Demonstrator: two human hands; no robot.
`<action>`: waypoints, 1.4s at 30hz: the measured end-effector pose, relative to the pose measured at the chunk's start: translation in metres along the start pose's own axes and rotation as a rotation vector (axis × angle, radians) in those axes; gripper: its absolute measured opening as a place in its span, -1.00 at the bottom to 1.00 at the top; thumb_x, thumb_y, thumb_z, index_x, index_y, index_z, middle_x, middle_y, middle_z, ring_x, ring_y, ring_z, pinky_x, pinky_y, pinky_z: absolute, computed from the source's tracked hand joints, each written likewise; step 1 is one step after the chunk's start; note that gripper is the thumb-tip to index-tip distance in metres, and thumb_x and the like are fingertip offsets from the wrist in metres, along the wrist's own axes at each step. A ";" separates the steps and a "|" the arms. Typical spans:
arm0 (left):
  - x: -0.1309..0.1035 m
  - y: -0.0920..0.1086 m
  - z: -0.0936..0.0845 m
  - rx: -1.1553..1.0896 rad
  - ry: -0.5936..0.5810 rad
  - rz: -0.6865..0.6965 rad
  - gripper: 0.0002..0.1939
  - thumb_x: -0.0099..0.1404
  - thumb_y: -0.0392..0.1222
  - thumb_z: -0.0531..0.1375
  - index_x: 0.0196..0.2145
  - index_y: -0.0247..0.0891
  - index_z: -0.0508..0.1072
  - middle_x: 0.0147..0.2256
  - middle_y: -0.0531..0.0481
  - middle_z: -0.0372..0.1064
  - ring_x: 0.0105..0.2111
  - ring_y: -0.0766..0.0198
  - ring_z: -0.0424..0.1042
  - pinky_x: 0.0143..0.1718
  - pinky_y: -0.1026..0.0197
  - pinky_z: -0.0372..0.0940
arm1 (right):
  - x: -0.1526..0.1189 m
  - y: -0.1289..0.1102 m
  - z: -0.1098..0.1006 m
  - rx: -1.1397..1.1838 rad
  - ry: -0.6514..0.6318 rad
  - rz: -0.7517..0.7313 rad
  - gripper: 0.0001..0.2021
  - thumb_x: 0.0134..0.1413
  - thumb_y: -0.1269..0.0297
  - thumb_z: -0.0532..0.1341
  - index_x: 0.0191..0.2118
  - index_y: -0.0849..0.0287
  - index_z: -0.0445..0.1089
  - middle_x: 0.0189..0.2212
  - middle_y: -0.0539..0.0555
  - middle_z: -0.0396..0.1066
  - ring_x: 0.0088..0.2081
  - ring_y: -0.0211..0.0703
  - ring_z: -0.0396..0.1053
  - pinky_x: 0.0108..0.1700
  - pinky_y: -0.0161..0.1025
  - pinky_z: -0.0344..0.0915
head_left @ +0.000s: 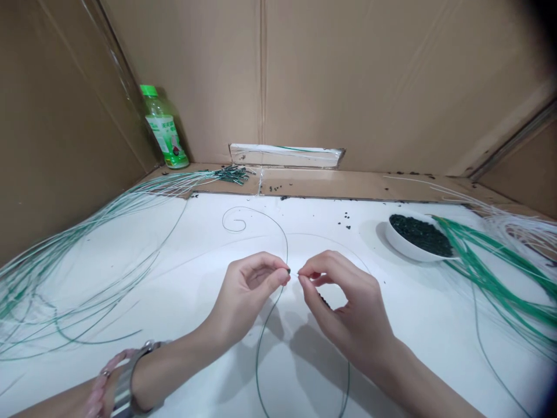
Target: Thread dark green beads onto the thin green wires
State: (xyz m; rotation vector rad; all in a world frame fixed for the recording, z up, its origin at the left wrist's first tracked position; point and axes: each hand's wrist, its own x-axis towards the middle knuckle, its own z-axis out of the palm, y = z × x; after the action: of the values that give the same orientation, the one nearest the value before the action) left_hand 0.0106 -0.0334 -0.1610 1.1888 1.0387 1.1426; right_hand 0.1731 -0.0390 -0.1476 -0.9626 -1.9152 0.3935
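Over the middle of the white table, my left hand (pixel 243 296) is closed in a pinch, with a small dark bead (pixel 288 271) at its fingertips. A short gap separates it from my right hand (pixel 354 296), whose thumb and index finger pinch a thin white cord (pixel 295 274) pointing at the bead. A green cord (pixel 260 339) curves past the left fingertips, its far end curling on the table. Behind the right thumb shows part of a row of dark beads (pixel 324 301); the palm hides the rest.
A white bowl (pixel 404 248) of dark beads stands at the right, beside green cords (pixel 491 244) and white cords (pixel 500 215). Bead-ended cords (pixel 130 200) lie left. A green bottle (pixel 163 133) leans against the cardboard wall (pixel 348 75). Loose beads (pixel 347 217) dot the table (pixel 209 249).
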 end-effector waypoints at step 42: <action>0.001 -0.001 -0.004 0.456 -0.086 0.288 -0.90 0.24 -0.28 0.14 -0.42 -0.26 0.44 -0.43 0.02 0.42 -0.40 0.35 0.37 -0.31 0.29 0.28 | 0.004 0.003 -0.007 -0.158 -0.167 -0.026 -0.86 0.05 0.55 0.14 -0.44 0.19 0.34 -0.55 -0.04 0.37 -0.49 -0.32 0.27 -0.47 -0.36 0.22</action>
State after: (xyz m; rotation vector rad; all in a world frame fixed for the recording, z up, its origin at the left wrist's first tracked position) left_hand 0.0072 -0.0322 -0.1626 1.7793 1.1210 1.0900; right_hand 0.1788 -0.0347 -0.1433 -1.0333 -2.1336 0.3195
